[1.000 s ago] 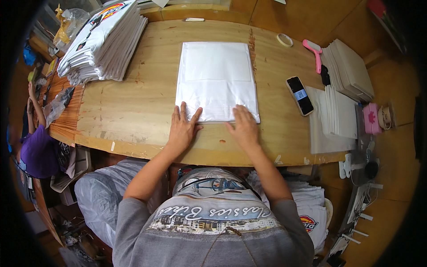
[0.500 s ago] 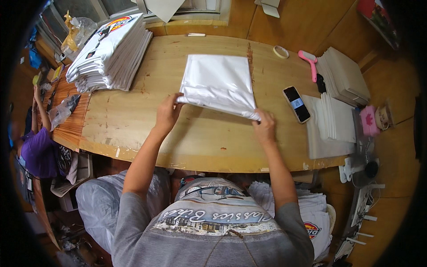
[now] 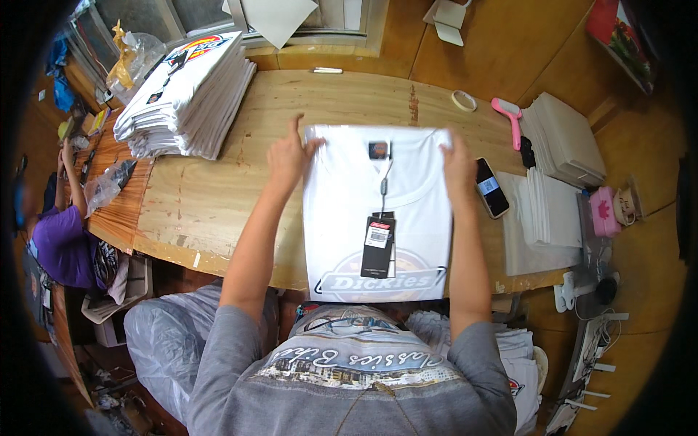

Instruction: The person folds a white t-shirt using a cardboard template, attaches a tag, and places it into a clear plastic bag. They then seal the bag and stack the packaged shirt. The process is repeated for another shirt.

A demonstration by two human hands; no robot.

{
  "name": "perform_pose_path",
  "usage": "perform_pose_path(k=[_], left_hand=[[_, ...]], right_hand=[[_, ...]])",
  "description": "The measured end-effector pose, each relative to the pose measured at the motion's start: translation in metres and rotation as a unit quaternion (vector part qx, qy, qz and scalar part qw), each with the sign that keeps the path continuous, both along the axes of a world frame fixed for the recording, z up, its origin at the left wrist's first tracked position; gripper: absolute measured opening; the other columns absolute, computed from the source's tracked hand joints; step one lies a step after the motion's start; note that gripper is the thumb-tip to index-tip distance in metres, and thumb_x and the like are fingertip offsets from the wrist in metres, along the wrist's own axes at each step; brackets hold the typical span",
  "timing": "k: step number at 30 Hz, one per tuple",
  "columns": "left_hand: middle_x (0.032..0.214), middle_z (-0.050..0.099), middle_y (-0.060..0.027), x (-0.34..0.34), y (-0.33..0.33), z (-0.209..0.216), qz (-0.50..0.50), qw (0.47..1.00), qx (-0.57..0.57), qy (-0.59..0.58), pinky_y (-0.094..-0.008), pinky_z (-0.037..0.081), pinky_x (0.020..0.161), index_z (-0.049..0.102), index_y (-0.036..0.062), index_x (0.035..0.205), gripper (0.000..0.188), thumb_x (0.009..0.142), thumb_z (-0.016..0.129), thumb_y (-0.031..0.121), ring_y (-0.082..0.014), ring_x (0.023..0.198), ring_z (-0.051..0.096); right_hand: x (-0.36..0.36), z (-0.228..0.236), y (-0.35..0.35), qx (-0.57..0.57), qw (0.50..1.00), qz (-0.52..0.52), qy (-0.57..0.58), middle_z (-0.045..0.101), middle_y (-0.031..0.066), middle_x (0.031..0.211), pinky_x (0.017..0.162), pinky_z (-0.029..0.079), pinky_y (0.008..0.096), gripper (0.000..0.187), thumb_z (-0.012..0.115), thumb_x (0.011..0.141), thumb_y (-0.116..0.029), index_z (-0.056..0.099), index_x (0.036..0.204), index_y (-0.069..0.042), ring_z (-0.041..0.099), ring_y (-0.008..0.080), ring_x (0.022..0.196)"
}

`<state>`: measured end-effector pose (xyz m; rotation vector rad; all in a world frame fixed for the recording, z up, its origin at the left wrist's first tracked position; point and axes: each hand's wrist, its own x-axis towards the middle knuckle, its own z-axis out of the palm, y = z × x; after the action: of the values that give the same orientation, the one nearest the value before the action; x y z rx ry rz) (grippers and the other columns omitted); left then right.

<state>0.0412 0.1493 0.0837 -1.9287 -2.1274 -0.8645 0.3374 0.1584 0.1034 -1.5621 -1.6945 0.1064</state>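
Observation:
A folded white T-shirt (image 3: 338,218) with a printed chest logo lies face up in front of me in what looks like a clear plastic bag. A black hang tag (image 3: 378,247) with a white label rests on it, strung from the neckline. My left hand (image 3: 289,158) pinches the far left corner between thumb and curled fingers, its index finger pointing up. At the far right corner, my right hand (image 3: 459,171) grips the edge, slightly blurred. The near edge of the shirt reaches over the front edge of the table (image 3: 211,211).
Folded white T-shirts (image 3: 189,109) are stacked at the far left. To the right lie a phone (image 3: 492,189), white bags (image 3: 549,211), a pink lint roller (image 3: 512,120) and a tape roll (image 3: 464,101). Another person in purple (image 3: 62,243) works at the left.
The bundle showed its plain white back, its near edge lifted in both hands. Now the logo side faces up and lies nearer me, with both hands at its far corners.

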Motion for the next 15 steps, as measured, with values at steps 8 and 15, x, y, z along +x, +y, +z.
perform_pose_path(k=[8,15], left_hand=[[0.138,0.022,-0.0072,0.105,-0.03,-0.081,-0.023,0.994,-0.105,-0.009,-0.0682,0.006,0.089,0.033,0.0267,0.129,0.049,0.084,0.037,0.044,-0.0369,0.128,0.007],[0.139,0.019,-0.0087,0.11,-0.034,-0.08,-0.029,0.993,-0.116,0.007,-0.0681,0.002,0.089,0.04,0.0264,0.126,0.044,0.083,0.039,0.033,-0.0411,0.127,0.005]], right_hand=[[-0.089,-0.086,-0.017,-0.083,0.967,-0.057,-0.233,0.019,0.002,0.139,0.095,0.013,0.0607,0.047,0.039,0.084,-0.045,0.036,0.127,-0.028,0.01,0.0347,0.127],[-0.09,-0.104,-0.017,-0.157,0.95,-0.052,-0.264,0.016,-0.0001,0.14,0.096,0.007,0.0605,0.046,0.035,0.085,-0.045,0.034,0.128,-0.03,0.009,0.0342,0.128]])
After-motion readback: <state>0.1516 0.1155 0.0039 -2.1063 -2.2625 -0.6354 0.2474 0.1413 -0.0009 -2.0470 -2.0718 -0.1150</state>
